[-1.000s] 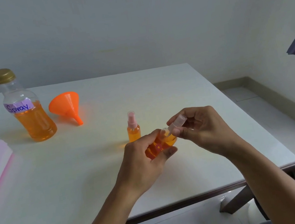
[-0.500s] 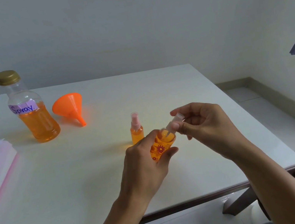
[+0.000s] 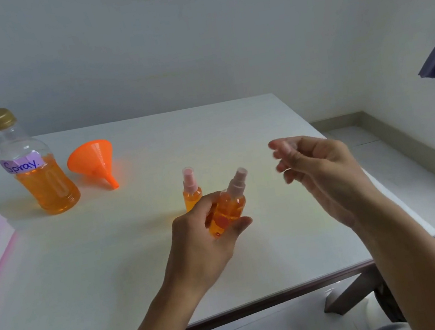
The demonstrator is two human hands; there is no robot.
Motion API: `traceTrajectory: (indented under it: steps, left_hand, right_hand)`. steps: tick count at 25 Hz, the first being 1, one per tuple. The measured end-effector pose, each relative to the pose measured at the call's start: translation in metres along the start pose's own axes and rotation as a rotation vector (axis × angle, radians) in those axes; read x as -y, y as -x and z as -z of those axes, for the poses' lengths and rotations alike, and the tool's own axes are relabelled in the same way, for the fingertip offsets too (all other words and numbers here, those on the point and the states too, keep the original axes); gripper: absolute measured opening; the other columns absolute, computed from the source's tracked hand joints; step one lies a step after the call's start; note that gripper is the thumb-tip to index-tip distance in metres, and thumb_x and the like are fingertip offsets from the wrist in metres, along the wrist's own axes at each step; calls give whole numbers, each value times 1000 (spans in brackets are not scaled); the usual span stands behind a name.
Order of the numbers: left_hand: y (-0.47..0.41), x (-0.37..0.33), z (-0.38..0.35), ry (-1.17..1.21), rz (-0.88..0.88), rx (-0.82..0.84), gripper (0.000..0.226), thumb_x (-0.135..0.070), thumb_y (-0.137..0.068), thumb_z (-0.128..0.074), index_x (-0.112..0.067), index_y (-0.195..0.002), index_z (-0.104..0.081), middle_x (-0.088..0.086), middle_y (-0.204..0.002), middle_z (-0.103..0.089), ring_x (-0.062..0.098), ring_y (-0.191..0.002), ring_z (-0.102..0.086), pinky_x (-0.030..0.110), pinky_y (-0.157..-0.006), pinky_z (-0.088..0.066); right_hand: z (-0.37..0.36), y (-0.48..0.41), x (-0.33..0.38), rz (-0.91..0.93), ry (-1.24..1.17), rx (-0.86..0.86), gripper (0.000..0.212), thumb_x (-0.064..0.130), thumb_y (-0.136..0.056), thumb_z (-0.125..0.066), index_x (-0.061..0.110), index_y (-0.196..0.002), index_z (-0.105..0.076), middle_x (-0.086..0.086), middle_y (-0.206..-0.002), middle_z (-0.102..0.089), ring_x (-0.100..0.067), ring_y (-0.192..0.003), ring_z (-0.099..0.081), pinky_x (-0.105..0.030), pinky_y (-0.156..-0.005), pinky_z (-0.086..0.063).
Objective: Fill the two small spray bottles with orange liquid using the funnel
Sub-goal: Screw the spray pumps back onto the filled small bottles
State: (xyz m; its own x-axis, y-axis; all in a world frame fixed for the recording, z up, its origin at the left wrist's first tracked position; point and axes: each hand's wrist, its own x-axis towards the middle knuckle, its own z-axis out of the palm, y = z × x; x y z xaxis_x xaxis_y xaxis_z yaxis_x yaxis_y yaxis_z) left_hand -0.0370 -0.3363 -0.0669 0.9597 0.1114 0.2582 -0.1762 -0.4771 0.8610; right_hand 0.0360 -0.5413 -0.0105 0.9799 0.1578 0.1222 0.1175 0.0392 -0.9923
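In the head view, at frame centre, the left hand (image 3: 203, 242) grips a filled, capped spray bottle (image 3: 228, 209). Its long axis is tilted, with the pink nozzle pointing to the upper right. The right hand (image 3: 318, 173) hovers apart to the right, loosely curled and empty. The second spray bottle (image 3: 192, 195) stands upright on the bench (image 3: 112, 268) just behind, nearer the left hand.

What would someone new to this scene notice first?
The left hand grips a tilted, orange-filled spray bottle above the table, the right hand empty beside it. A second spray bottle stands just behind. Far left sit a large bottle labelled Spray and an orange funnel on its side.
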Motion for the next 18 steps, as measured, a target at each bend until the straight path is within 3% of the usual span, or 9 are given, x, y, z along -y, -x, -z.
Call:
traceTrajectory:
  steps: [2, 4, 6, 8, 11, 12, 16, 17, 18]
  left_hand:
    - [1, 0, 1, 68, 22, 38, 51, -52, -73, -76, -41, -119, -57, -20, -100, -70, -1, -93, -67, 14, -79, -53]
    - [2, -3, 0, 85, 14, 92, 65, -52, -76, -73, -52, -131, -39, -20, -115, -64, -2, -102, -63, 19, -84, -54]
    - [2, -7, -3, 70, -8, 135, 80, -50, -79, -69, -62, -139, -17, -12, -140, -49, -4, -112, -57, 25, -89, -52]
    - [2, -11, -6, 39, -35, 146, 85, -50, -81, -66, -69, -137, -5, -5, -158, -28, 1, -123, -51, 30, -94, -51]
    - [3, -16, -7, 40, -79, 155, 77, -46, -86, -63, -70, -134, -9, -28, -149, -33, 1, -130, -45, 40, -102, -49]
    - [3, -16, -8, 46, -84, 156, 73, -45, -88, -63, -69, -135, -11, -29, -146, -37, 3, -131, -45, 43, -102, -49]
    - [1, -11, -17, 100, -71, 89, 57, -47, -95, -52, -56, -140, -18, -15, -126, -59, 32, -132, -47, 55, -100, -47]
    - [-2, -9, -21, 107, -64, 58, 53, -49, -95, -47, -54, -140, -20, -2, -123, -64, 44, -137, -38, 59, -101, -44]
    - [-3, -8, -25, 102, -61, 33, 50, -50, -95, -44, -50, -141, -22, 8, -121, -66, 46, -144, -22, 60, -104, -39]
  right_hand:
    - [14, -2, -3, -20, -2, -80, 29, 24, -86, -74, 5, -106, -75, -1, -87, -71, -15, -71, -55, -29, -73, -48]
    - [19, -1, -10, -29, 210, -119, 15, 19, -89, -75, 5, -96, -75, 3, -98, -77, -10, -65, -55, -32, -73, -51]
    - [18, 1, -19, 10, 532, -117, 7, 25, -90, -75, 19, -93, -77, 2, -98, -77, -7, -67, -64, -32, -73, -57]
    - [15, 2, -23, 43, 712, -87, 10, 31, -89, -76, 29, -99, -78, 7, -93, -75, -9, -77, -70, -30, -77, -61]
    - [12, 2, -22, -2, 633, -48, 16, 34, -88, -77, 29, -103, -78, 4, -85, -75, -16, -73, -70, -31, -72, -61]
    - [12, 1, -22, -6, 614, -43, 17, 35, -88, -77, 29, -103, -78, 2, -83, -75, -17, -71, -70, -31, -70, -60]
    - [13, 0, -22, -3, 588, -46, 17, 37, -87, -77, 29, -102, -78, 0, -79, -75, -8, -59, -64, -25, -63, -56]
    - [14, 0, -21, -2, 579, -55, 16, 36, -87, -77, 28, -102, -78, 2, -78, -74, -5, -58, -62, -23, -62, -54]
    - [15, 0, -21, 5, 578, -66, 16, 36, -88, -77, 28, -102, -78, 3, -77, -73, -4, -58, -61, -21, -61, -53]
